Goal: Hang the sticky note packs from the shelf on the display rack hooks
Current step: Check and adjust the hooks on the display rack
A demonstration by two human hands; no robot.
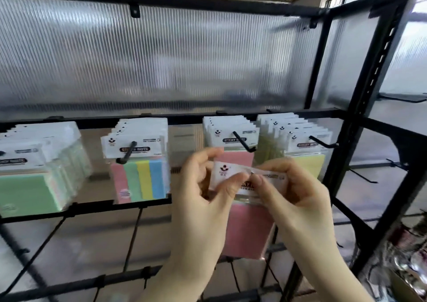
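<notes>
Pink pack [248, 227], pinched by both hands

A black display rack [360, 98] carries four hooks loaded with sticky note packs [138, 160] along its middle rail.

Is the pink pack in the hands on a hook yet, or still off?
Off: both the left hand and right hand hold the pink pack below the hook.

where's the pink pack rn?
Head view, lower centre-right: the pink pack is off the hooks, its header pinched by the left hand and right hand, below the pink-stack hook.
</notes>
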